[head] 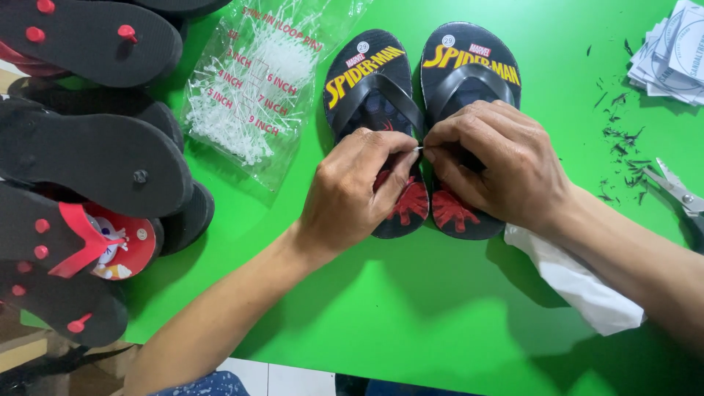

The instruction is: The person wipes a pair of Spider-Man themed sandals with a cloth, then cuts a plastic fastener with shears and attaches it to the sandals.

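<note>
A pair of small black rubber flip-flops lies side by side on the green table, long axes pointing away. A thin white plastic pin is pinched between left hand and right hand over the inner straps (both equally near).

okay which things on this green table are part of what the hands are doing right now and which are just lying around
In use: left hand, right hand, pair of black flip-flops, thin white loop pin.
Lying about: bag of loop pins, scissors, pile of flip-flops, paper tags.

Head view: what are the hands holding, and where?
Left hand and right hand pinch a thin white loop pin by its ends, between the two flip-flops.
</note>
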